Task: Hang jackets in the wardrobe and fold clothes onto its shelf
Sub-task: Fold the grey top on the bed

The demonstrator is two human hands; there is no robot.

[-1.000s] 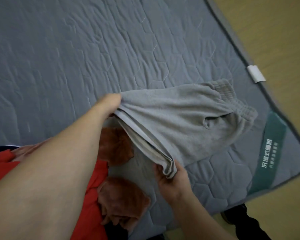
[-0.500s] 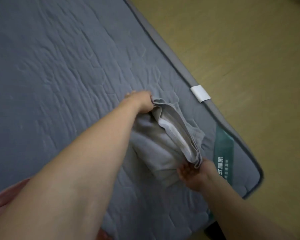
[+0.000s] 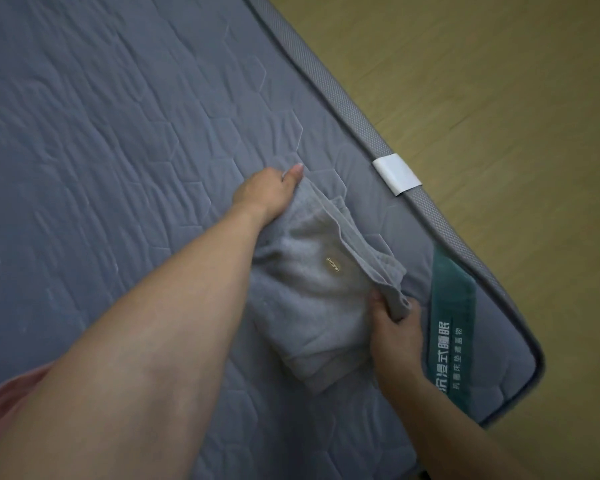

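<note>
We had the grey garment [image 3: 312, 306] on the quilted mattress [image 3: 118, 168], near its corner beside the green label [image 3: 451, 317]. Our left hand [image 3: 267, 192] gripped the far end of the folded edge, thumb curled over the cloth, and our right hand [image 3: 395, 327] pinched the near end between thumb and fingers.

The main risk, as we judged it, was the fold slipping. The layers held in the right hand looked bunched rather than aligned, so if either grip loosened while we laid the edge down, the upper layer could slide and leave a crooked bundle that would not stack flat on the wardrobe shelf. The garment also sat close to the mattress edge, so a hard pull toward the right could drag it off toward the floor [image 3: 499, 98].

Compared with a second earlier, the garment had gone from spread out with its waistband showing to a compact fold, with a small tag [image 3: 333, 264] visible. The red clothing had left the view, except perhaps a pink strip [image 3: 4, 403] at lower left, which we could not identify.
</note>
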